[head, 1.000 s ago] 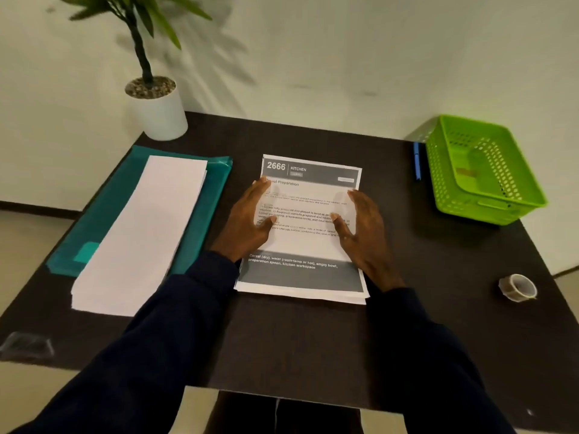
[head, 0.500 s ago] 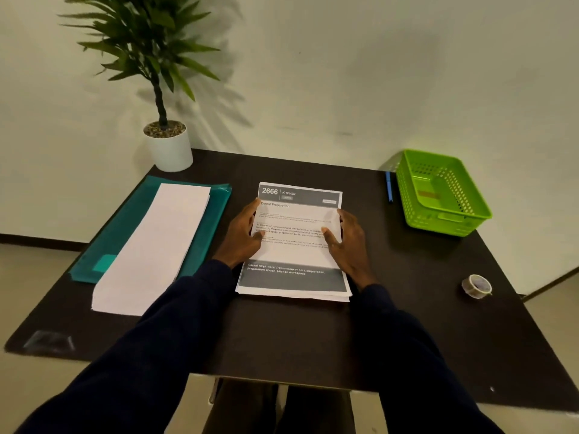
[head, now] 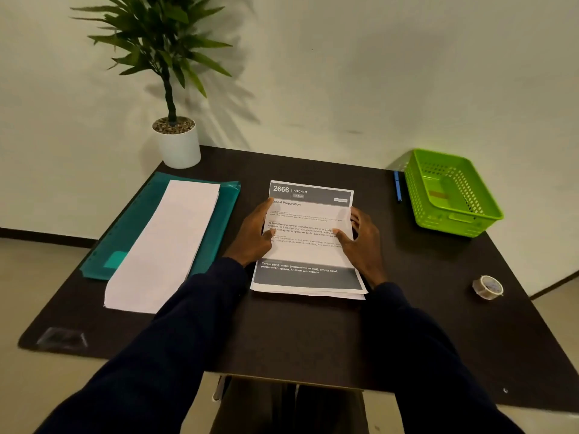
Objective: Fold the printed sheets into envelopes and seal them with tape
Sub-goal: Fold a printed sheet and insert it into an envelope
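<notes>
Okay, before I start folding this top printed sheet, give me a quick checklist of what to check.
1. Hands on the printed sheets: ok; left hand rests at the left edge, right hand pinches the right edge.
2. Single sheet separated: cannot tell.
3. Sheet edges squared: not ok; lower edges fan out.
4. Tape roll on the table, to the right: ok.
5. Green basket apart from the sheets: ok.

Your matt paper sheets lie on a dark, matt table, beside a white paper pile on a glossy, see-through teal plastic folder. The green basket is perforated plastic with a slight sheen. The tape roll is clear and shiny, the pot smooth white, your sleeves dark cloth.
</notes>
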